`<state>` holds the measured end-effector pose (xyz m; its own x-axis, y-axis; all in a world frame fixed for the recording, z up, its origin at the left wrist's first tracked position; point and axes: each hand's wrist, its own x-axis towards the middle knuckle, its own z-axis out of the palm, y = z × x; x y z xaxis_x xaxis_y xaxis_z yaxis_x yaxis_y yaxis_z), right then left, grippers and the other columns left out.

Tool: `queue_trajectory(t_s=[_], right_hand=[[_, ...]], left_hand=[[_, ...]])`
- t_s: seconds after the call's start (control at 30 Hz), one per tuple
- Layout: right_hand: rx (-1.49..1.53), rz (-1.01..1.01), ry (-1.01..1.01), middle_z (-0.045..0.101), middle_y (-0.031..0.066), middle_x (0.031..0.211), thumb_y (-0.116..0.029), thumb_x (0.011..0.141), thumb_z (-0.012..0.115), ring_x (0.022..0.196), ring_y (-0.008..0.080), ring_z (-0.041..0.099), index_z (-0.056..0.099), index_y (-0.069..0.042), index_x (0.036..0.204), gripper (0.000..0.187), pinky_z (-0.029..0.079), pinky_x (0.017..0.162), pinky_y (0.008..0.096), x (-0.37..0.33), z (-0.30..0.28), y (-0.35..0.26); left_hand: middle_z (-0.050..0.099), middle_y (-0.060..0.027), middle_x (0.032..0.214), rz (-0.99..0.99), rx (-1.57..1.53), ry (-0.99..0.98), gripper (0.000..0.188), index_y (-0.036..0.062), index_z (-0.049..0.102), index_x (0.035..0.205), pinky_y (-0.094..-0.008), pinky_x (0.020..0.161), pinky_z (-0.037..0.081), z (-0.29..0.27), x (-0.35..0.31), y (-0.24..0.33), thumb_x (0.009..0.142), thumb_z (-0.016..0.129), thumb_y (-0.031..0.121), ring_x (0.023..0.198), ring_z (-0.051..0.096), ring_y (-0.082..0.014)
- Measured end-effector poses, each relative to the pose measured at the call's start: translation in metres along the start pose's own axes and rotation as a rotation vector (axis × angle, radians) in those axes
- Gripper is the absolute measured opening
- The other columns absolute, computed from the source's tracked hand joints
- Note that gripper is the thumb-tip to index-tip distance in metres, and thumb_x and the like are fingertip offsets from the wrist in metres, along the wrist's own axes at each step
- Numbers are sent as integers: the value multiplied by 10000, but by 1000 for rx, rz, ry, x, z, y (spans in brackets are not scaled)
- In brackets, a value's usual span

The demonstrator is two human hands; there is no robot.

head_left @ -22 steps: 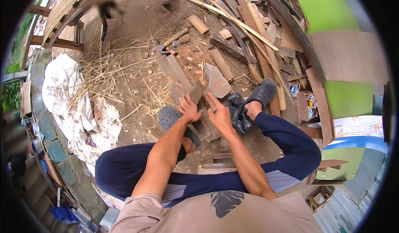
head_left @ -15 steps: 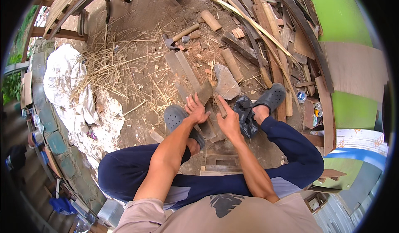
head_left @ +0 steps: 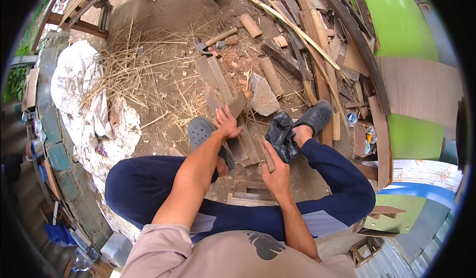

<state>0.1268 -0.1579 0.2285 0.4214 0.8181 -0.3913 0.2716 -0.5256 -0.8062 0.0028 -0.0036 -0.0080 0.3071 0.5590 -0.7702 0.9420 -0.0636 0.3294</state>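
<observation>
While the left hand [head_left: 227, 125] lies open-fingered at the short wood piece [head_left: 238, 104], the right hand [head_left: 277, 177] grips a thin wooden strip [head_left: 268, 158] | hands apart | strip beside the black bag [head_left: 281, 133] | probably light, stiff, splintery | best held mid-length by its flat faces

R hand [head_left: 276, 177] w/ wood strip [head_left: 268, 156], L hand [head_left: 228, 124] on planks [head_left: 247, 142].

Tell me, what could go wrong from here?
The left hand is at a short board lying over other wood pieces, which might shift and pinch it. The right hand is bare, so the wooden strip it holds could leave splinters. The black plastic bag beside the right shoe might snag that foot.
</observation>
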Motion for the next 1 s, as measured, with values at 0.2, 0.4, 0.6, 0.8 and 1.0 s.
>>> queue_trajectory(t_s=[0.2, 0.4, 0.6, 0.8, 1.0], right_hand=[[30, 132, -50, 653, 249, 1218, 37, 831, 560, 1054, 353, 689, 515, -92, 1427, 611, 524, 861, 341, -40, -33, -33], [4, -65, 25, 664, 273, 1119, 47, 811, 553, 991, 381, 688, 545, -114, 1408, 619, 536, 801, 363, -29, -34, -1], [-1, -190, 89, 654, 247, 1163, -40, 792, 612, 882, 421, 679, 533, -217, 1423, 660, 552, 748, 395, 108, 61, 81], [36, 15, -20, 649, 224, 1234, -67, 821, 614, 1165, 369, 618, 539, -156, 1411, 602, 506, 948, 375, 118, 54, 35], [-44, 173, -77, 655, 258, 1191, -23, 815, 603, 1064, 387, 664, 530, -143, 1421, 622, 529, 881, 362, 94, 33, -19]], left_hand=[[-114, -374, 1567, 23, -23, 43, 1294, 7, -232, 1504, -654, 1147, -5, -6, 6, 1, 803, 766, 438, 1466, -158, -511], [-110, -401, 1547, 55, 21, 44, 1256, -31, -216, 1495, -677, 1134, 4, -3, -4, 2, 818, 749, 406, 1453, -159, -534], [-97, -386, 1541, 59, 2, 72, 1262, -23, -174, 1507, -671, 1137, 33, 4, -3, -2, 798, 775, 412, 1453, -122, -545], [-95, -376, 1553, 45, -35, 78, 1291, -5, -185, 1510, -651, 1148, 27, -5, 2, -4, 782, 789, 427, 1461, -135, -525], [-134, -388, 1551, 26, -37, 32, 1307, -14, -227, 1495, -637, 1154, -7, -14, 1, 3, 792, 789, 412, 1455, -180, -519]])
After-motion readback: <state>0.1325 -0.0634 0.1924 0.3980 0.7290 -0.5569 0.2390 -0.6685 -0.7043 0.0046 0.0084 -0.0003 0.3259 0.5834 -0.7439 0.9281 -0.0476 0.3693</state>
